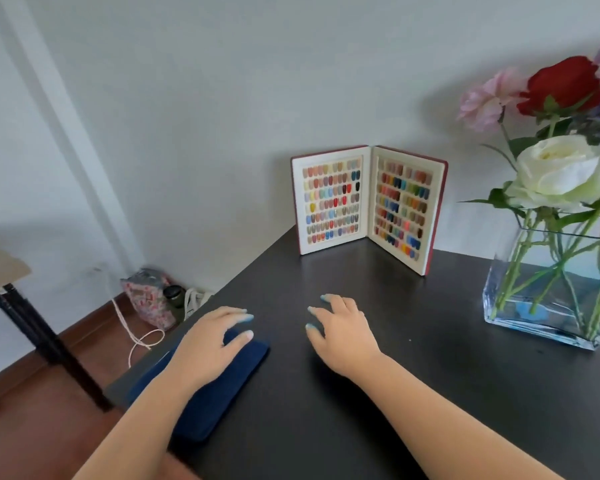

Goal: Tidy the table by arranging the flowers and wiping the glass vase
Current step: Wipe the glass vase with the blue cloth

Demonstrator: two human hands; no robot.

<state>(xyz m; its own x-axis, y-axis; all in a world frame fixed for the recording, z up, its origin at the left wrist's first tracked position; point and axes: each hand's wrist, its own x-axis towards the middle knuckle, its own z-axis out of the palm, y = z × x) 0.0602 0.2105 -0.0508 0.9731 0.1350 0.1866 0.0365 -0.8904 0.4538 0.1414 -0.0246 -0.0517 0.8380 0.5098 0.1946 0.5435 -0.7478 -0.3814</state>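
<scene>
Left grip: left hand (212,336) lay palm down on the blue cloth (207,382) in the lower left of the frame, fingers loosely curled and spread, released, with nothing clasped; the fingertips reached past the cloth's far end.
Right grip: right hand (340,332) sat just right of centre, palm down, fingers arched with the tips on the worktop (378,410), released and grasping nothing.
Gap between hands: a strip of bare dark worktop separated them; they did not touch.
Blue cloth: folded into a long pad, lying flat near the worktop's left edge, angled from lower left toward upper right, under the left hand and forearm.
Glass vase (548,289): square-sided and clear, it stood upright at the right edge of the frame, well apart from the right hand, with water in the bottom and green stems crossing inside.
Flowers (561,171): they stood in the vase, a large white bloom lowest and nearest, a red rose above it, a pink bloom to the left of the rose, and purple ones cut off by the right edge of the frame.
Swatch book (368,202): it stood open and upright at the back of the worktop, centre of the frame, against the wall, showing rows of small coloured nail samples on both pages.
Floor, left of the frame: a floral bag (149,297) sat against the wall with a dark bottle (174,296) beside it and a pale cord (142,337) looping nearby.
Far left: the corner of a second table (0,271) with a dark leg showed.
</scene>
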